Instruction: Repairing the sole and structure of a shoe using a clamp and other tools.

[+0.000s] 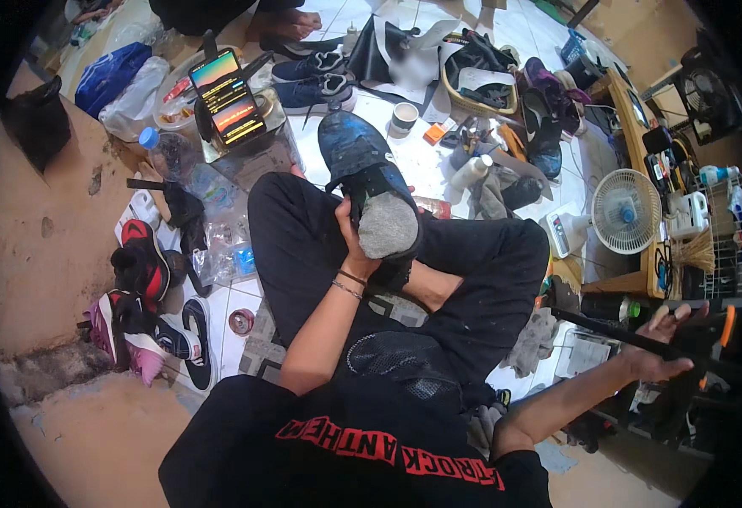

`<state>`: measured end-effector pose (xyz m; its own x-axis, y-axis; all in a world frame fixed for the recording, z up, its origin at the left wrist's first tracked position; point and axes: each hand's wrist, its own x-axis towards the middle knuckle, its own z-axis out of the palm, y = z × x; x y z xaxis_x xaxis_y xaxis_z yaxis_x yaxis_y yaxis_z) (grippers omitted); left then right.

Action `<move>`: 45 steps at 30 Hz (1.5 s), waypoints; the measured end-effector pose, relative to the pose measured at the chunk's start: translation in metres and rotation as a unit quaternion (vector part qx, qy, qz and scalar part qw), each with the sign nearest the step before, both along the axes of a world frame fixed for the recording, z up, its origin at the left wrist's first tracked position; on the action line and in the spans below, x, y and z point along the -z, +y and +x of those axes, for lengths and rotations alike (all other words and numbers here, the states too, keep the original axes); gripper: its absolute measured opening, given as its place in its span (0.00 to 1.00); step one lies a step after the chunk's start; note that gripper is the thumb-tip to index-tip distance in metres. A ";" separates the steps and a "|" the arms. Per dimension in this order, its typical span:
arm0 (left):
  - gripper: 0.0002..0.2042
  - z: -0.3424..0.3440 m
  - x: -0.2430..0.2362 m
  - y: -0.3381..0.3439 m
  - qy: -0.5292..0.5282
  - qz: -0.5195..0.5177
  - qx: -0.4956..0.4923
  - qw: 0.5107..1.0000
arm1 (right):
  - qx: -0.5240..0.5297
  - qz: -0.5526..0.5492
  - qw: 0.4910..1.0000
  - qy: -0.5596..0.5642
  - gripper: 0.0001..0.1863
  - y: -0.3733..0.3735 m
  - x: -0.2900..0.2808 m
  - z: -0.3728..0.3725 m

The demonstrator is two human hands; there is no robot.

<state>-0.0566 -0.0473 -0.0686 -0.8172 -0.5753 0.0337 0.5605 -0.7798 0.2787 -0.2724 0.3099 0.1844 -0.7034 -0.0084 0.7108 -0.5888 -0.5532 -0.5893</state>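
Note:
A dark blue-and-black shoe (355,144) stands toe-up above my lap, held from its left side by my left hand (358,241). Grey stuffing (388,226) fills its opening. My fingers wrap the heel end, and the shoe's body partly hides them. Far out to the right, my right hand (646,354) has a long black bar (595,326) lying across the palm, between thumb and fingers. What the bar belongs to is hard to make out against the dark things behind it.
A phone (229,97) leans on a metal tin at the far left. Behind the shoe are a white cup (403,120), dark sneakers (311,93), a basket (478,85) and a white bottle (471,172). More shoes (140,262) lie left; a fan (626,212) stands right.

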 end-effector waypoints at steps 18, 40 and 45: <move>0.46 -0.010 0.048 0.006 -0.092 0.034 -0.026 0.995 | 0.055 0.151 0.987 0.009 0.32 -0.084 0.134 -0.036; 0.47 0.010 0.036 -0.001 -0.136 0.098 -0.025 0.985 | 0.092 0.419 0.870 0.242 0.21 -0.141 0.125 0.027; 0.47 -0.002 0.009 0.001 0.071 0.120 0.055 0.989 | 0.113 0.392 0.891 0.200 0.22 -0.140 0.132 0.035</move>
<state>-0.0583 -0.0459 -0.0776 -0.8724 -0.4881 0.0253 0.4883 -0.8727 0.0022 -0.2373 0.1700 0.0529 -0.4412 -0.5026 0.7434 -0.8830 0.0952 -0.4597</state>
